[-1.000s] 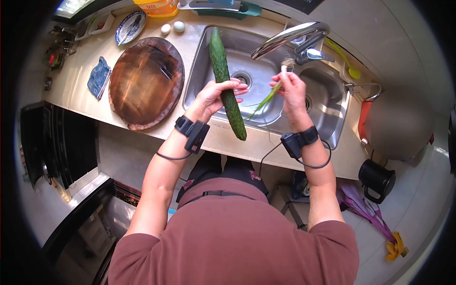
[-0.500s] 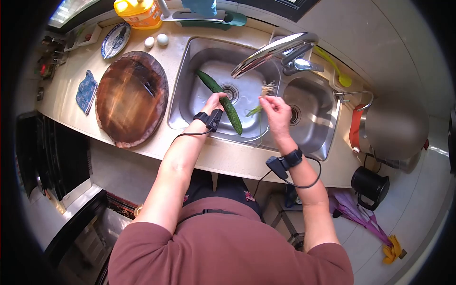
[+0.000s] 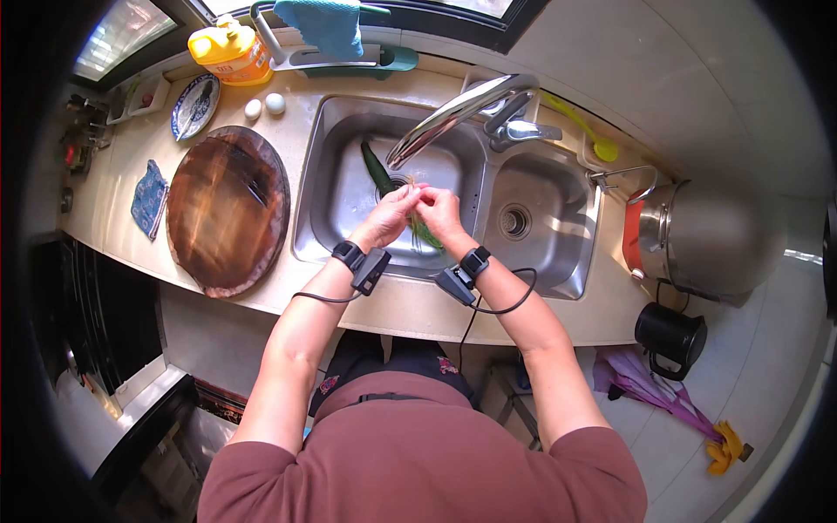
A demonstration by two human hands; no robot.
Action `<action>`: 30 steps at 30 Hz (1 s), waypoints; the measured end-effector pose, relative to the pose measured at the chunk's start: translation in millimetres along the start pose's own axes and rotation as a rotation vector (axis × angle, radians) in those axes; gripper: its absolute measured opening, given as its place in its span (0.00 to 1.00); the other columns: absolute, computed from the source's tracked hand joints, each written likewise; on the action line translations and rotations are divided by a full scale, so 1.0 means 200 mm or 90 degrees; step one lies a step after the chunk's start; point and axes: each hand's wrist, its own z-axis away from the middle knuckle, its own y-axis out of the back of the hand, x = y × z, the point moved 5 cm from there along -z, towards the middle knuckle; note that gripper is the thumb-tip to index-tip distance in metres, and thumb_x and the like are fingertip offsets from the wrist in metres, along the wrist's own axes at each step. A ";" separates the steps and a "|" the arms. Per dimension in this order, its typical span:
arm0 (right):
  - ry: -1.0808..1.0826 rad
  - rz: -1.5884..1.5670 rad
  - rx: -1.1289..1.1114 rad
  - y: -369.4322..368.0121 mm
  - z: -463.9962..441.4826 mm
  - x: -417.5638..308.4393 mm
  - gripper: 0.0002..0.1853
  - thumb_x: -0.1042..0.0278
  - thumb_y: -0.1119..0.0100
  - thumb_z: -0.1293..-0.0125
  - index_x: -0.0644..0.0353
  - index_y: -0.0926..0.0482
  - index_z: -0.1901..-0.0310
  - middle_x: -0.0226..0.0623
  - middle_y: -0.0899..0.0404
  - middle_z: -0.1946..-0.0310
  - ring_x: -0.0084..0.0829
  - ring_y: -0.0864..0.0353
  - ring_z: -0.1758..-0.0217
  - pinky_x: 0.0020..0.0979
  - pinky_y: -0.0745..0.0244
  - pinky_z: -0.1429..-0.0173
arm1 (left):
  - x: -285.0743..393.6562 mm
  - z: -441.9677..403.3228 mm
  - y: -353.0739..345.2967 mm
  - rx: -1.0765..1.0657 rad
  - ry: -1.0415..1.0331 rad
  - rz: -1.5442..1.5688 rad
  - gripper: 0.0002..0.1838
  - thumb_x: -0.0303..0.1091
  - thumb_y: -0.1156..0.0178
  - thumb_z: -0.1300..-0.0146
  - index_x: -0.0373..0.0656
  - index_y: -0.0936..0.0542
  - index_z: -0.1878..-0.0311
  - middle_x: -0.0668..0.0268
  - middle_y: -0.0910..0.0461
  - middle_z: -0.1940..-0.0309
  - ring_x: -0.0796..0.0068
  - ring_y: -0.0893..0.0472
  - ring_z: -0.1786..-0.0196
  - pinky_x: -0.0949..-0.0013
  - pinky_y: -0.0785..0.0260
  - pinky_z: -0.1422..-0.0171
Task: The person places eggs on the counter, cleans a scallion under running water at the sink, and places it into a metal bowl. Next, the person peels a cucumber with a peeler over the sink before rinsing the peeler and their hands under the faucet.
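My left hand [image 3: 386,218] and my right hand [image 3: 442,213] meet over the large left sink basin [image 3: 336,228], fingers pinched together on a small bunch of spring onions. Pale roots stick up above the fingertips, and green leaves hang below. Beneath the hands, a dark green cucumber [image 3: 376,166] lies slanted in the basin, its lower part largely covered by the hands and the leaves. The chrome faucet [image 3: 453,113] arches over the basin just beyond my fingers, with no water visibly running.
Left of the sink lie a round wooden chopping board [image 3: 227,209], a blue cloth [image 3: 150,199], two eggs [image 3: 264,106] and a patterned plate [image 3: 195,106]. A yellow jug [image 3: 234,57] stands behind. To the right are the smaller basin [image 3: 558,235] and a large metal pot [image 3: 724,231].
My left hand has let go of the cucumber and joined my right hand at the spring onions. My right hand has moved left, and the view has shifted slightly.
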 end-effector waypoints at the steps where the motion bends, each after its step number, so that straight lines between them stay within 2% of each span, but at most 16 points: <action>1: -0.015 -0.045 -0.029 0.00 -0.01 0.01 0.09 0.69 0.36 0.42 0.63 0.15 0.62 0.33 0.16 0.73 0.19 0.20 0.72 0.23 0.26 0.69 | -0.04 -0.04 0.04 0.030 -0.029 -0.003 0.15 0.41 0.50 0.28 0.43 0.24 0.46 0.66 0.22 0.51 0.73 0.25 0.47 0.62 0.35 0.38; 3: -0.045 -0.135 -0.092 0.00 -0.03 0.04 0.09 0.71 0.38 0.42 0.63 0.15 0.61 0.33 0.16 0.70 0.21 0.18 0.71 0.22 0.25 0.69 | -0.09 -0.07 0.16 0.111 -0.027 0.119 0.13 0.37 0.51 0.28 0.40 0.23 0.50 0.64 0.20 0.53 0.72 0.23 0.49 0.67 0.33 0.40; 4: 0.031 -0.058 -0.078 0.09 -0.09 0.08 0.10 0.73 0.40 0.42 0.63 0.17 0.59 0.33 0.17 0.68 0.24 0.18 0.71 0.22 0.24 0.70 | -0.06 -0.07 0.17 0.122 -0.034 0.074 0.13 0.36 0.51 0.28 0.39 0.23 0.50 0.62 0.20 0.53 0.71 0.23 0.49 0.67 0.33 0.40; 7: -0.198 -0.280 0.144 0.52 -0.17 0.06 0.10 0.78 0.49 0.37 0.63 0.22 0.56 0.37 0.19 0.66 0.24 0.20 0.71 0.24 0.24 0.72 | 0.10 -0.03 0.19 0.167 -0.028 -0.008 0.11 0.31 0.50 0.29 0.36 0.22 0.52 0.59 0.20 0.54 0.69 0.23 0.48 0.67 0.32 0.39; 8: -0.209 -0.229 0.252 0.69 -0.21 0.13 0.11 0.79 0.50 0.38 0.64 0.23 0.55 0.38 0.20 0.68 0.24 0.22 0.74 0.23 0.26 0.73 | 0.15 0.00 0.19 0.188 -0.006 0.000 0.10 0.30 0.49 0.30 0.36 0.22 0.52 0.58 0.20 0.54 0.68 0.23 0.47 0.67 0.32 0.39; 11: -0.303 -0.483 0.331 1.05 -0.31 0.32 0.27 0.86 0.56 0.49 0.59 0.31 0.44 0.37 0.26 0.65 0.25 0.27 0.73 0.27 0.30 0.73 | 0.21 -0.01 0.29 0.198 -0.006 0.049 0.09 0.24 0.48 0.33 0.33 0.23 0.52 0.56 0.20 0.53 0.64 0.22 0.46 0.66 0.33 0.36; 13: -0.300 -0.541 0.218 1.12 -0.38 0.31 0.34 0.88 0.59 0.53 0.53 0.35 0.40 0.36 0.29 0.63 0.26 0.31 0.71 0.28 0.32 0.71 | 0.24 -0.01 0.33 0.223 0.017 0.029 0.09 0.26 0.47 0.32 0.33 0.23 0.53 0.56 0.19 0.56 0.63 0.20 0.49 0.65 0.31 0.38; 14: -0.276 -0.555 0.253 1.13 -0.40 0.30 0.37 0.89 0.58 0.54 0.50 0.35 0.38 0.35 0.30 0.61 0.26 0.32 0.68 0.27 0.35 0.68 | 0.25 -0.01 0.33 0.235 0.022 0.029 0.09 0.28 0.47 0.32 0.33 0.23 0.53 0.56 0.19 0.57 0.62 0.20 0.50 0.65 0.30 0.39; 17: -0.293 -0.609 0.254 1.15 -0.47 0.33 0.38 0.89 0.59 0.53 0.48 0.35 0.37 0.32 0.30 0.61 0.25 0.32 0.67 0.27 0.35 0.68 | 0.26 0.02 0.33 0.266 0.044 0.050 0.12 0.33 0.48 0.30 0.33 0.24 0.53 0.56 0.19 0.60 0.62 0.18 0.53 0.63 0.28 0.41; 21: -0.207 -0.523 0.272 1.10 -0.44 0.16 0.31 0.86 0.58 0.49 0.53 0.30 0.41 0.27 0.29 0.60 0.22 0.32 0.66 0.24 0.37 0.68 | 0.27 0.02 0.33 0.259 0.065 0.073 0.17 0.42 0.49 0.29 0.35 0.24 0.52 0.58 0.18 0.62 0.62 0.18 0.53 0.60 0.28 0.43; 22: -0.184 -0.482 0.310 1.07 -0.41 0.11 0.24 0.84 0.57 0.46 0.57 0.27 0.47 0.29 0.28 0.63 0.23 0.30 0.68 0.23 0.35 0.70 | 0.29 0.03 0.32 0.260 0.086 0.071 0.18 0.43 0.50 0.29 0.36 0.24 0.52 0.58 0.17 0.62 0.62 0.19 0.53 0.59 0.29 0.44; 25: -0.330 -0.378 0.383 0.87 -0.32 0.03 0.15 0.80 0.55 0.42 0.58 0.25 0.53 0.32 0.27 0.68 0.24 0.27 0.72 0.25 0.30 0.72 | 0.29 0.04 0.32 0.280 0.129 0.048 0.17 0.45 0.50 0.28 0.39 0.21 0.57 0.59 0.16 0.63 0.65 0.20 0.55 0.60 0.32 0.46; 27: -0.273 -0.402 0.317 0.58 -0.22 -0.03 0.07 0.73 0.51 0.38 0.60 0.25 0.59 0.35 0.26 0.72 0.27 0.25 0.74 0.30 0.27 0.73 | 0.27 0.03 0.35 0.298 0.160 0.025 0.17 0.44 0.51 0.28 0.40 0.20 0.59 0.60 0.16 0.64 0.67 0.20 0.58 0.61 0.32 0.47; 28: -0.246 -0.423 0.241 0.39 -0.16 -0.10 0.07 0.68 0.48 0.36 0.61 0.26 0.60 0.37 0.26 0.71 0.29 0.24 0.73 0.32 0.27 0.73 | 0.24 0.02 0.40 0.310 0.131 0.013 0.17 0.42 0.51 0.28 0.40 0.19 0.62 0.61 0.16 0.65 0.69 0.21 0.59 0.62 0.33 0.48; 29: -0.273 -0.464 0.129 0.21 -0.10 -0.15 0.08 0.66 0.47 0.35 0.62 0.26 0.60 0.38 0.25 0.70 0.31 0.23 0.72 0.32 0.27 0.73 | 0.23 0.01 0.42 0.325 0.119 0.015 0.16 0.42 0.51 0.28 0.40 0.19 0.61 0.61 0.17 0.65 0.69 0.21 0.60 0.62 0.33 0.49; 30: -0.309 -0.486 0.089 0.05 -0.04 -0.23 0.09 0.66 0.46 0.35 0.62 0.26 0.59 0.39 0.26 0.71 0.32 0.24 0.71 0.32 0.27 0.73 | 0.22 0.01 0.45 0.341 0.106 0.016 0.16 0.42 0.51 0.28 0.41 0.19 0.60 0.62 0.17 0.66 0.70 0.22 0.60 0.62 0.33 0.49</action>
